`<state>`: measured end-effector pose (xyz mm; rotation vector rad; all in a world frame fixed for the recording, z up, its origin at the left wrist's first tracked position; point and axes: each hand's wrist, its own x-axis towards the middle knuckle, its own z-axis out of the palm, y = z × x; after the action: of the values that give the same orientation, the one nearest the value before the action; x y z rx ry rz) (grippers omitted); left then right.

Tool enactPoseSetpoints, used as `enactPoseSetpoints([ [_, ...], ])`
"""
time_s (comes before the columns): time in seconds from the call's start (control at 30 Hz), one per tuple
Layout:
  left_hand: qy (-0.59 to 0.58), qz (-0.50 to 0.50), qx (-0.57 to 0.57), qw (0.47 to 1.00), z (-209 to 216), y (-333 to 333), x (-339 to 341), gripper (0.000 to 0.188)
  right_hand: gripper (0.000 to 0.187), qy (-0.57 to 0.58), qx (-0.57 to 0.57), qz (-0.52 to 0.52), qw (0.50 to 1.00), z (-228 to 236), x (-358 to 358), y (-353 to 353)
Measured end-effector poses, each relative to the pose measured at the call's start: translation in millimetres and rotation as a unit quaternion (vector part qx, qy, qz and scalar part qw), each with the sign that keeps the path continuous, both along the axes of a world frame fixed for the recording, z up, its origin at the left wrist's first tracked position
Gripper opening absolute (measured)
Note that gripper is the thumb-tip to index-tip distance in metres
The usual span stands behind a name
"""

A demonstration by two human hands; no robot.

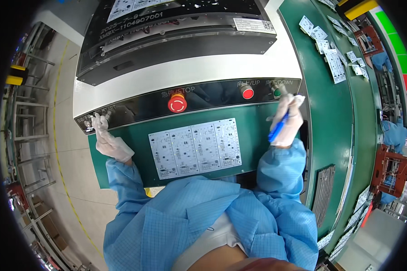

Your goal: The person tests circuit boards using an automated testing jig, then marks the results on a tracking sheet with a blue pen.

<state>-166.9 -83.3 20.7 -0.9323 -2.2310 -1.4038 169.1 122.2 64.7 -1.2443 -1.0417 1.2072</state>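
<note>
My left hand (112,141), in a white glove, reaches to the left end of the machine's black control panel (135,106). Its fingers are stretched out against the panel over a button there and hold nothing I can see. My right hand (288,118), gloved too, grips a blue pen (278,128). Its fingertips are at the green button (277,92) on the panel's right end; whether they press it I cannot tell. Between my hands a white panel of circuit boards (195,149) lies flat on the green worktop (253,156), touched by neither.
A red emergency stop knob (177,103) and a red button (247,92) stick out from the panel. Behind it rises the black machine fixture (176,49). On the right, a green bench (328,131) bears loose circuit boards (334,65) and a grey slatted stack (323,194).
</note>
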Motion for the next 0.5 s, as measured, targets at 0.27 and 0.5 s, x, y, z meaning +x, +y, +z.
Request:
enactPoseSetpoints([
  [0.27, 0.027, 0.023, -0.013, 0.999, 3, 4, 1, 0.05, 0.038, -0.146, 0.016, 0.046, 0.988, -29, 1, -5],
  [0.5, 0.124, 0.009, 0.004, 0.992, 3, -1, -5, 0.053, 0.024, 0.142, 0.002, 0.11, 0.984, -1, -22, -43],
])
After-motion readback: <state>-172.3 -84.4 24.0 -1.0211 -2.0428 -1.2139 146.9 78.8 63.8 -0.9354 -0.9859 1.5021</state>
